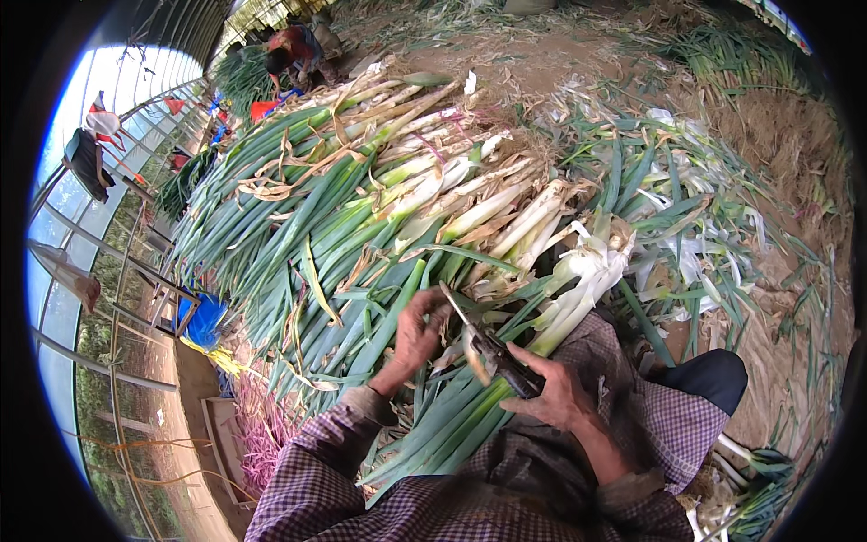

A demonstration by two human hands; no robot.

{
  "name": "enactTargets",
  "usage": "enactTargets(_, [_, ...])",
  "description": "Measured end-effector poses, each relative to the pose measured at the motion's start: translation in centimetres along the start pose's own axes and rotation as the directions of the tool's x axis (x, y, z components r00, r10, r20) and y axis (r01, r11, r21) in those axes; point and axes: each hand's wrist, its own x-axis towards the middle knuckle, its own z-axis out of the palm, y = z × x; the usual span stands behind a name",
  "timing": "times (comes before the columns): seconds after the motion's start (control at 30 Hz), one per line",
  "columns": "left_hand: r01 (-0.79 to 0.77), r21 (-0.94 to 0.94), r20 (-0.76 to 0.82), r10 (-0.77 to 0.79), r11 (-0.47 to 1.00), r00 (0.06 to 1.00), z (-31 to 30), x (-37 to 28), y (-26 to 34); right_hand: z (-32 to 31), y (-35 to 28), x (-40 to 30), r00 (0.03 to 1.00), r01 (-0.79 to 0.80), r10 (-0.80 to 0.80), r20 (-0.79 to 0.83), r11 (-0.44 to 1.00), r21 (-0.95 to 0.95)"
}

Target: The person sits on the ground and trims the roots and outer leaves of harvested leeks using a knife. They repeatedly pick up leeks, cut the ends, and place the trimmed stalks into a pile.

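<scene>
My right hand (pixel 555 393) grips a dark hand tool (pixel 508 369) with a thin metal nozzle, probably an air blow gun. Its tip points up and left, close to my left hand (pixel 416 335). The left hand's fingers are curled over green leaves; whether they pinch anything is unclear. A blurred pale brown piece (pixel 476 359) shows beside the tool. Across my lap lies a bunch of long green onions (pixel 589 278), their white stalks up to the right and green leaves down to the left. Just beyond is a large heap of unpeeled green onions (pixel 379 190) with dry brown skins.
Stripped skins and leaves (pixel 684 223) litter the ground at right. More onions (pixel 745 494) lie at lower right. Pink ties (pixel 261 433) and a blue bag (pixel 203 318) are at left, near the greenhouse frame (pixel 88 359). Another person (pixel 298 51) bends over at the back.
</scene>
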Motion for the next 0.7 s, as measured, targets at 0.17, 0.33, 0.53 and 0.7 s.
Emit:
enactTargets(0.17, [-0.208, 0.674, -0.219, 0.461, 0.709, 0.860, -10.5, 7.4, -0.8, 1.8, 0.2, 0.9, 0.990, 0.092, -0.082, 0.113, 0.992, -0.086])
enactTargets(0.33, [-0.083, 0.815, -0.042, 0.200, 0.574, 0.979, -16.9, 11.6, -5.2, 2.7, -0.6, 1.2, 0.999, -0.033, 0.034, 0.015, 0.997, -0.070])
enactTargets(0.53, [-0.128, 0.898, 0.069, 0.152, 0.421, 0.986, -16.5, 13.6, -5.3, 3.8, -0.4, 0.4, 0.999, -0.012, 0.017, 0.027, 0.984, -0.180])
enactTargets(0.7, [-0.108, 0.908, 0.116, 0.005, 0.405, 0.993, -16.7, 14.4, -3.6, 3.7, -0.4, 0.3, 0.998, -0.024, 0.030, 0.061, 0.996, -0.083])
